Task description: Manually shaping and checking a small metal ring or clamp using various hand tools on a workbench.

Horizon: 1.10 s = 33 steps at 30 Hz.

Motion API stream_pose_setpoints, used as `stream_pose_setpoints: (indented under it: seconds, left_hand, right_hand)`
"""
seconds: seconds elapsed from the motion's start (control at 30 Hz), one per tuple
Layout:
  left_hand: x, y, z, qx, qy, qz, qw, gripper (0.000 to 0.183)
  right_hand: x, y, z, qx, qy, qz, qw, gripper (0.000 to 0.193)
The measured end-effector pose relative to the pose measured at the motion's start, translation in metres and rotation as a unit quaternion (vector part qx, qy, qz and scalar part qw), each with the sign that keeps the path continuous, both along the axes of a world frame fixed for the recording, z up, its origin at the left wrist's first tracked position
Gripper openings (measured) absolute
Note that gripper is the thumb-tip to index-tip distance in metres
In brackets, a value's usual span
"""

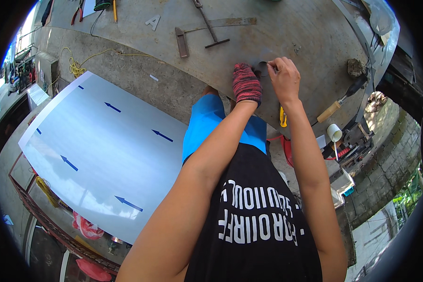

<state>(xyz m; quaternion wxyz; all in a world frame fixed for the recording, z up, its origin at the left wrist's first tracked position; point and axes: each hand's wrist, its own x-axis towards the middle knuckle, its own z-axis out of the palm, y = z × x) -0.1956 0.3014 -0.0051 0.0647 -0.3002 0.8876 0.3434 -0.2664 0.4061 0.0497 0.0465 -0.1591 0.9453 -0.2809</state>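
Observation:
Over the metal worktop, my two hands sit close together. My left hand (pixel 246 84) wears a red and black knit glove, its fingers curled closed; whatever lies inside them is hidden. My bare right hand (pixel 285 79) pinches a small, thin, curved grey piece (pixel 263 68) between thumb and fingertips. That piece reaches across the gap toward the gloved fingers, and its full shape is partly covered. A yellow utility knife (pixel 283 116) lies just below my right wrist. Ahead of the left hand are a rusty try square (pixel 182 43) and a T-handled metal bar (pixel 211 30).
A white cut-out letter (pixel 152 22), red-handled pliers (pixel 77 15) and a pencil (pixel 114 11) lie at the far left. Rightward are a wooden-handled tool (pixel 329 112), a white cup (pixel 334 132) and a dark lump (pixel 356 67). A large white sheet (pixel 103 145) with blue arrows stands left.

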Motion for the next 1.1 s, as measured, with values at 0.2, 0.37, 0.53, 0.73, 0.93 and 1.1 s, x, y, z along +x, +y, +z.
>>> stream_pose_setpoints:
  seconds: [0.2,0.37,0.53,0.73,0.93,1.1]
  left_hand:
    - [0.001,0.001,-0.006,-0.015,0.007,-0.004,1.0,0.027]
    - [-0.002,0.001,0.005,0.021,-0.016,0.014,1.0,0.028]
    - [-0.001,-0.001,-0.001,0.006,-0.009,-0.005,1.0,0.029]
    - [0.001,-0.001,-0.008,-0.028,0.009,-0.016,0.999,0.034]
    - [0.001,0.001,-0.008,-0.021,0.007,-0.006,1.0,0.034]
    - [-0.002,0.003,-0.003,-0.005,0.013,0.004,1.0,0.034]
  right_hand:
    - [0.0,-0.001,0.0,-0.003,-0.001,-0.004,1.0,0.01]
    - [0.0,0.001,-0.003,-0.004,-0.008,-0.007,1.0,0.01]
    - [0.0,-0.001,-0.001,-0.001,-0.002,-0.009,1.0,0.01]
    - [0.0,-0.002,0.0,-0.001,-0.006,-0.008,1.0,0.01]
    - [0.0,0.0,-0.001,0.003,-0.007,-0.011,1.0,0.01]
    - [0.0,0.002,-0.003,0.005,0.001,-0.018,1.0,0.009]
